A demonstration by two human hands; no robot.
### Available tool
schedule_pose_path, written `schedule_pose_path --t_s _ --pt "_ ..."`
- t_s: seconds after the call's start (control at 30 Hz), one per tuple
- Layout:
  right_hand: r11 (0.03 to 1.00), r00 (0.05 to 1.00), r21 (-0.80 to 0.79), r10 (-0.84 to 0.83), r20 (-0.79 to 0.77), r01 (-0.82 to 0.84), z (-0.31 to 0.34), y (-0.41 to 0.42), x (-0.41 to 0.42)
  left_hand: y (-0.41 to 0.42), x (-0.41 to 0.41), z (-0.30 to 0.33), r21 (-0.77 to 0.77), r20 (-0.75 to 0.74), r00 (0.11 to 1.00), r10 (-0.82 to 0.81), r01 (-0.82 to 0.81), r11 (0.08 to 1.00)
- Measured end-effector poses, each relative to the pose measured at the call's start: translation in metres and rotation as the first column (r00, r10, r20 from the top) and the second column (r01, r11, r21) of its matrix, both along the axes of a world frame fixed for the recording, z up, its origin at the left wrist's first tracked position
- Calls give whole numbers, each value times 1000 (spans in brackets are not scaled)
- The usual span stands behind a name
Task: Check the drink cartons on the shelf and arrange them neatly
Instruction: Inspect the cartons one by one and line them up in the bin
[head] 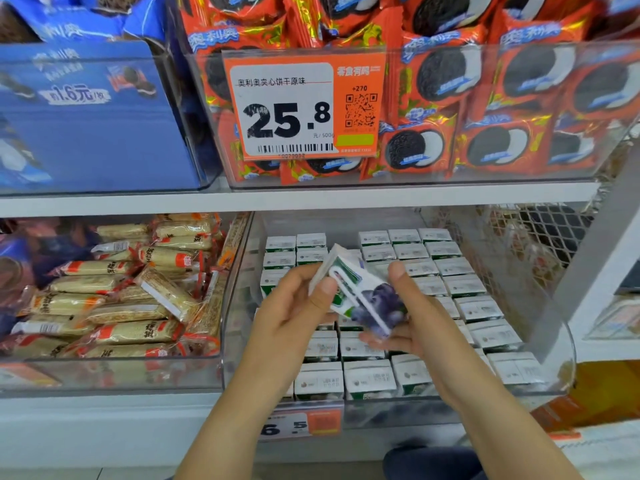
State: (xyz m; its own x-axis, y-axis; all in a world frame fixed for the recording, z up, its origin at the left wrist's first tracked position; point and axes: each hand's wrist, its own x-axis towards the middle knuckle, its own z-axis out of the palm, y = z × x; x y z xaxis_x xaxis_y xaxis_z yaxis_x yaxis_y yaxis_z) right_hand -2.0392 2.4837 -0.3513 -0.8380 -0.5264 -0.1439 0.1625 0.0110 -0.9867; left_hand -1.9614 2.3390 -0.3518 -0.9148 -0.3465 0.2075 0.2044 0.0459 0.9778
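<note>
Left hand [294,303]: thumb and curled fingers pinch the drink carton [360,292] at its upper end.
Right hand [412,313]: fingers cup its lower end, thumb raised.
Carton: tilted above the clear bin's [568,355] rows.

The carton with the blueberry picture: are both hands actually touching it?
Touching. The head view shows the left hand pinching the carton with its thumb on the front, and the right hand cradling it from the other side.

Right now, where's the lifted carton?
Head view, centre-right: the tilted carton is held between left hand and right hand, above the shelved cartons.
</note>
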Motion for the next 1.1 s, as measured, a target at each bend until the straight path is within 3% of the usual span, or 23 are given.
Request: schedule_pose_path --t_s 0.13,0.27,0.43,0.6,0.67,0.73,0.8,0.93,1.1 --pt "997 979 69 61 -197 -48 -2 -3 5 -6 1 2 115 -8 998 64 -62 991" --pt "994 914 109 46 -404 -2 1 -2 5 -9 0 4 -37 -41 995 94 -96 995" --pt "980 823 196 124 -554 -16 14 1 1 -4 -6 5 -84 -67 995 70 -75 994" --pt "951 777 289 102 -621 106 21 9 -15 -9 -7 5 -243 147 989 -27 62 968" --pt "949 777 264 33 -629 173 18 8 -26 -15 -6 -2 -502 313 946 89 85 861" --pt "948 783 232 -29 -621 219 15 4 -40 -19 -5 -10 -776 416 863 286 173 606" --pt "942 768 220 -57 -638 252 12 -5 -56 -21 -5 -17 -844 454 814 363 261 469" --pt "941 747 195 -82 -660 276 4 -32 -84 -23 -6 -24 -848 495 794 354 353 395" --pt "896 765 366 49 -642 250 -9 -60 -114 -19 -10 -27 -856 495 781 382 362 370"
